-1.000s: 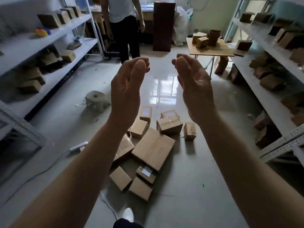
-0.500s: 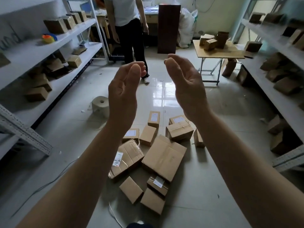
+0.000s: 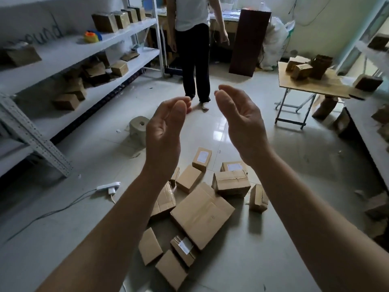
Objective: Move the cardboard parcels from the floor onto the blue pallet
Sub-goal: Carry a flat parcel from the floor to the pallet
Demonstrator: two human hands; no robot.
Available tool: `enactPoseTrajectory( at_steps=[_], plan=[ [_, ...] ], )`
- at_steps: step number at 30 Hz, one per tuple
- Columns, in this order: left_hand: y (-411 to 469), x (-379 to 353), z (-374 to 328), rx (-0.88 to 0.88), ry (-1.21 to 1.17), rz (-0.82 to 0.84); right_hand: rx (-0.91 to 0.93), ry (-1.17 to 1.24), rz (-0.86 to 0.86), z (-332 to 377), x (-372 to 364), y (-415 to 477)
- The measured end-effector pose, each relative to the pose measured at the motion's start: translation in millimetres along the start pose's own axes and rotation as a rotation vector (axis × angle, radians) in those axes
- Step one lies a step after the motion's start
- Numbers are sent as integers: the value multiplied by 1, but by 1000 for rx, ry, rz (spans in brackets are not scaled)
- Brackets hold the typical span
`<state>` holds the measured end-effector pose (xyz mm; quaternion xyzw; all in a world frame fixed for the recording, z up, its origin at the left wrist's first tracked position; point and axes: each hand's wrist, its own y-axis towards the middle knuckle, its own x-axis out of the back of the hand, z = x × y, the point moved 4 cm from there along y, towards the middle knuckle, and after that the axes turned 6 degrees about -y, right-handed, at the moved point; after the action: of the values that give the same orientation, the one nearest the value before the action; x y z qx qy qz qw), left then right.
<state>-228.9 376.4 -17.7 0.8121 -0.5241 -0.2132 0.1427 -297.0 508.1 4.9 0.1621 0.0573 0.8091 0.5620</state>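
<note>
Upper left of the frame, dark cursive lettering (image 3: 45,33) stands above the top shelf (image 3: 63,49) — only "ound" reads clearly, and its first letters are blurred. Lower centre, white labels (image 3: 203,156) sit on several cardboard parcels (image 3: 231,183) — their print is too small to read.

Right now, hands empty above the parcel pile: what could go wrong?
1. White corded power strip on the grey floor, left of the brown cardboard parcels: trip hazard while carrying.
2. Large flat cardboard box seems to lie across smaller ones; lifting it may shift them.
3. Person in black trousers stands just beyond the pile, possibly in your path; no blue pallet in view.
</note>
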Motion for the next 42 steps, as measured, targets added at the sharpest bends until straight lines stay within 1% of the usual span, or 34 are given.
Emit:
enactPoseTrajectory(
  at_steps=[6,10,12,15,19,23,26,28,34,39,42],
  plan=[
    [-22,-33,20,57,30,-144,-56,20,132,-27,32,9],
    [-29,-32,23,76,62,-244,-83,58,228,-38,26,11],
    [-30,-30,25,100,77,-274,-90,56,240,-44,21,14],
    [-25,-27,35,133,79,-289,-81,6,224,-51,17,21],
    [-11,-26,51,131,60,-298,-95,-29,216,-63,19,32],
    [1,-35,73,181,58,-267,-130,-16,183,-80,30,45],
    [6,-43,85,194,63,-264,-159,-5,193,-97,36,55],
    [9,-48,95,214,56,-289,-173,11,218,-110,39,63],
    [7,-59,149,224,117,-446,-195,-4,332,-165,49,90],
    [-17,-65,215,262,138,-582,-259,-92,417,-237,56,91],
    [-37,-60,256,315,122,-631,-318,-119,419,-285,54,85]
  ],
)
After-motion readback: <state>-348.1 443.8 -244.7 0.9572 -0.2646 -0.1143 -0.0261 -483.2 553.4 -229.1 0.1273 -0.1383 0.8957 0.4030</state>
